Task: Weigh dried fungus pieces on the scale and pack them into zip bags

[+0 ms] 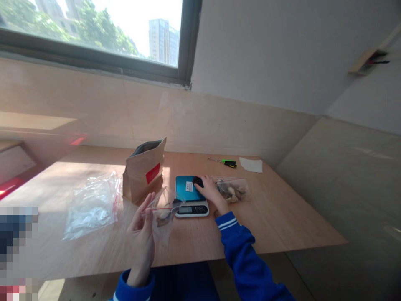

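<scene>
My left hand pinches a clear zip bag with a red seal line, and a few pale and brown pieces that look like dried mushrooms lie inside it. Over the blue plate of a kitchen scale, my right hand has its fingers round a dark brown piece, which also looks like a dried mushroom. The scale's display is too small to read. Just right of it, partly behind my right hand, lies a second clear zip bag filled with similar pieces.
An open brown paper pouch with a red label stands left of the scale. Beyond it lies a pile of empty clear zip bags. A green-and-black screwdriver and a white paper rest near the wall. A window is above the table.
</scene>
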